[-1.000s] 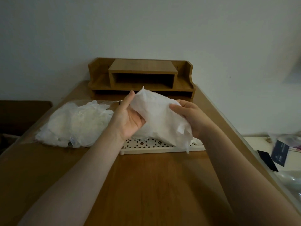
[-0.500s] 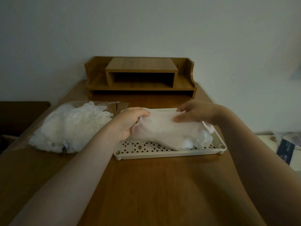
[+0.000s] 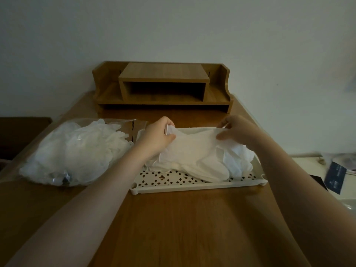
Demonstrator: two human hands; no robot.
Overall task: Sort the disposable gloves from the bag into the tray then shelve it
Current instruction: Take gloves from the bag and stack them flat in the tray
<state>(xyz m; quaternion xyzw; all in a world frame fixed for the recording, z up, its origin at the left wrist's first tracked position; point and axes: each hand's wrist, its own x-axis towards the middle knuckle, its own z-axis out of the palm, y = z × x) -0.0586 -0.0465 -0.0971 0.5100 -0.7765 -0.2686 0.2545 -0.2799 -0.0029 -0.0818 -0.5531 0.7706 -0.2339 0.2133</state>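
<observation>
A white perforated tray (image 3: 192,186) lies on the wooden table in front of me, with a heap of white disposable gloves (image 3: 198,158) in it. My left hand (image 3: 157,137) pinches the left end of the top glove's cuff. My right hand (image 3: 238,131) pinches its right end above the tray's far edge, so the cuff is spread between them. A clear plastic bag (image 3: 75,151) full of more white gloves rests on the table to the left of the tray. A wooden desk shelf (image 3: 163,87) stands at the back against the wall.
Bare wooden tabletop (image 3: 183,228) stretches between me and the tray. To the right, beyond the table's edge, a lower white surface holds a dark card (image 3: 335,177) and other small items. A dark piece of furniture sits at the far left.
Both hands brought the glove down from chest height onto the pile in the tray. They now hold it lower and spread wider apart.
</observation>
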